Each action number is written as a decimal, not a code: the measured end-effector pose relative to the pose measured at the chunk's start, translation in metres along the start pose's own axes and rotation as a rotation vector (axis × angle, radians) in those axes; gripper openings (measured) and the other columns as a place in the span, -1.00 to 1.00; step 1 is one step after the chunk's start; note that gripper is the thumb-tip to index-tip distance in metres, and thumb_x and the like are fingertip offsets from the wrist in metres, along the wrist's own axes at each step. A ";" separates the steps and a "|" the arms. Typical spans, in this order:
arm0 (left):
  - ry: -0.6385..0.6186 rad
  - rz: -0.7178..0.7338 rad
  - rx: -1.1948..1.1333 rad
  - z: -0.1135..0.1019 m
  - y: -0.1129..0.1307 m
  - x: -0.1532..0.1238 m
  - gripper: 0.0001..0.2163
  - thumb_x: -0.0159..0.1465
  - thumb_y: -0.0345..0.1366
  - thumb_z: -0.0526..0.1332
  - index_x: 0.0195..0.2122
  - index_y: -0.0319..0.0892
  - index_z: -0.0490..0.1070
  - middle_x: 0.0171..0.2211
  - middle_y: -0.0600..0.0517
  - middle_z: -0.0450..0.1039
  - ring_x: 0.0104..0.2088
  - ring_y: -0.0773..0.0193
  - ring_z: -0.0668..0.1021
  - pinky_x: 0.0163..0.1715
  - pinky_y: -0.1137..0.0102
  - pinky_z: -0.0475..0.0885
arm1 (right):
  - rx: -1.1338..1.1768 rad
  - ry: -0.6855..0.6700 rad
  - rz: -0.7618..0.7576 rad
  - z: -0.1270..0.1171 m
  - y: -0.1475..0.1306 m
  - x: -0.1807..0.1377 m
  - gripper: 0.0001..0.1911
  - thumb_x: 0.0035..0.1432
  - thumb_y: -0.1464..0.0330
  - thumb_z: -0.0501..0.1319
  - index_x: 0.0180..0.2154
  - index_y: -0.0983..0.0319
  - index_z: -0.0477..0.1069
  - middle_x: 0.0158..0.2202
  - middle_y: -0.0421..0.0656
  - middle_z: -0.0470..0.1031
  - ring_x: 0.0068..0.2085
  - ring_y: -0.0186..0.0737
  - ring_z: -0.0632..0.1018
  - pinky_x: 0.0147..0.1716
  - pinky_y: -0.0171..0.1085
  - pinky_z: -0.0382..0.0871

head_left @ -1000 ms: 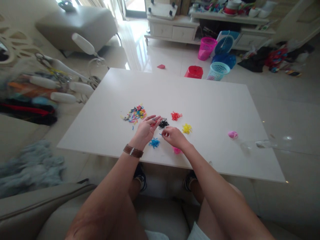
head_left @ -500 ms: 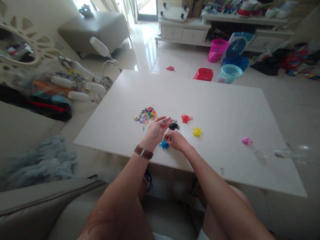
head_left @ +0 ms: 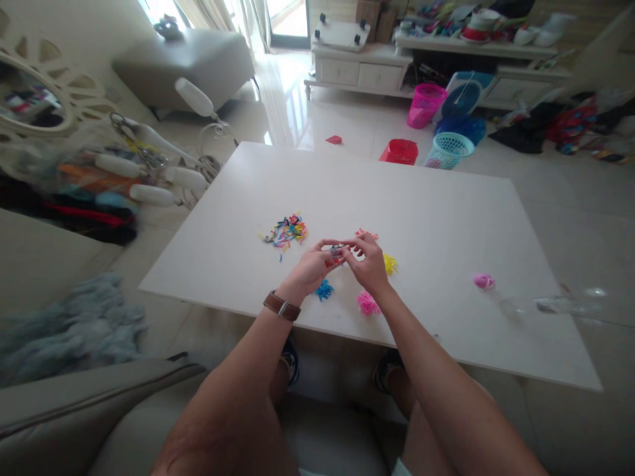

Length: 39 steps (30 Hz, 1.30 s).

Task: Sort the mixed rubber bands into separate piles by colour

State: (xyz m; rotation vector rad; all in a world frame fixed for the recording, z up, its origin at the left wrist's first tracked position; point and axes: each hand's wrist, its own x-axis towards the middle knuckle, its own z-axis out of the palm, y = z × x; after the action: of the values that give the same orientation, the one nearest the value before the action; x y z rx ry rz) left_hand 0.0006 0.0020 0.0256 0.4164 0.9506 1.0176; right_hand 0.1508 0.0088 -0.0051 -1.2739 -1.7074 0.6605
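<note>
My left hand, with a brown strap watch on its wrist, is half-curled palm up, small red rubber-band-like pieces showing in its fingers. Meeting its fingertips, my right hand is pinched; what it grips is too small to make out. Below the left hand lies a blue pile of such pieces, and below the right hand a pink pile. A yellow pile and a partly hidden red pile sit beside and behind the right hand. The black pile is mostly covered by my fingers.
On the white table, a mixed-colour heap lies left of my hands. A pink-purple object and a clear plastic item are at the right. Baskets stand on the floor beyond the far edge.
My right hand has moved up from the blue pile to the left hand's fingertips, uncovering the pink pile. The left hand's fingers have curled in. The view has shifted slightly.
</note>
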 end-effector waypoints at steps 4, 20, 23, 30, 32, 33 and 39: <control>-0.032 -0.030 0.094 0.001 -0.008 0.002 -0.68 0.06 -0.71 0.14 -0.22 -0.25 0.38 -0.35 -0.05 0.58 -0.16 0.21 0.65 0.14 0.15 0.41 | -0.008 -0.113 -0.035 -0.004 0.004 -0.004 -0.84 0.16 0.41 0.29 -0.22 0.14 0.62 -0.26 -0.13 0.42 -0.16 -0.16 0.47 -0.18 -0.20 0.42; 0.254 0.078 -0.296 0.001 0.008 0.013 -0.74 0.23 -0.69 0.04 -0.12 -0.32 0.33 -0.09 -0.32 0.56 -0.01 0.09 0.65 -0.05 0.40 0.58 | -0.090 -0.260 0.290 0.006 0.018 -0.013 -0.84 0.04 0.50 0.25 -0.34 0.22 0.60 -0.42 -0.16 0.62 -0.37 -0.25 0.57 -0.28 -0.30 0.39; 0.237 0.038 -0.316 0.002 0.009 0.010 -0.77 0.25 -0.65 0.05 -0.13 -0.32 0.34 -0.06 -0.34 0.55 0.01 0.07 0.64 -0.08 0.41 0.59 | -0.142 -0.395 0.223 0.019 0.013 -0.018 -0.83 0.02 0.52 0.24 -0.36 0.22 0.58 -0.44 -0.18 0.60 -0.40 -0.28 0.53 -0.33 -0.32 0.33; 0.171 -0.036 -0.344 0.002 0.011 0.006 -0.84 0.30 -0.53 0.06 -0.14 -0.30 0.36 -0.02 -0.36 0.55 0.01 0.06 0.64 -0.18 0.41 0.60 | -0.133 -0.506 0.175 0.044 0.011 -0.022 -0.86 0.02 0.52 0.23 -0.51 0.24 0.51 -0.53 -0.21 0.54 -0.47 -0.33 0.45 -0.39 -0.34 0.24; 0.164 -0.033 -0.335 0.002 0.012 0.004 -0.83 0.29 -0.52 0.06 -0.14 -0.29 0.36 -0.01 -0.37 0.54 0.01 0.05 0.64 -0.15 0.39 0.60 | -0.134 -0.536 0.164 0.047 0.012 -0.022 -0.85 0.03 0.50 0.23 -0.53 0.24 0.50 -0.55 -0.20 0.53 -0.48 -0.32 0.45 -0.39 -0.33 0.23; 0.161 -0.034 -0.331 0.001 0.012 0.003 -0.83 0.29 -0.52 0.06 -0.14 -0.29 0.36 0.00 -0.38 0.53 0.01 0.05 0.64 -0.13 0.37 0.59 | -0.138 -0.537 0.166 0.047 0.012 -0.022 -0.85 0.04 0.49 0.24 -0.54 0.24 0.50 -0.56 -0.19 0.53 -0.48 -0.31 0.45 -0.39 -0.33 0.23; 0.128 -0.028 -0.329 -0.001 0.014 0.000 -0.86 0.31 -0.48 0.05 -0.17 -0.27 0.37 -0.02 -0.35 0.55 0.00 0.07 0.64 -0.06 0.32 0.56 | -0.112 -0.156 0.184 0.026 0.008 -0.007 -0.85 0.16 0.38 0.20 -0.40 0.23 0.53 -0.46 -0.17 0.55 -0.43 -0.26 0.49 -0.35 -0.29 0.31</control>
State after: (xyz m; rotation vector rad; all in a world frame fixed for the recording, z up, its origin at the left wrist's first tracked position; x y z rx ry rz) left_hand -0.0071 0.0090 0.0345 0.0639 0.8794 1.1614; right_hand 0.1323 0.0067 -0.0259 -1.5052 -1.7878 0.7995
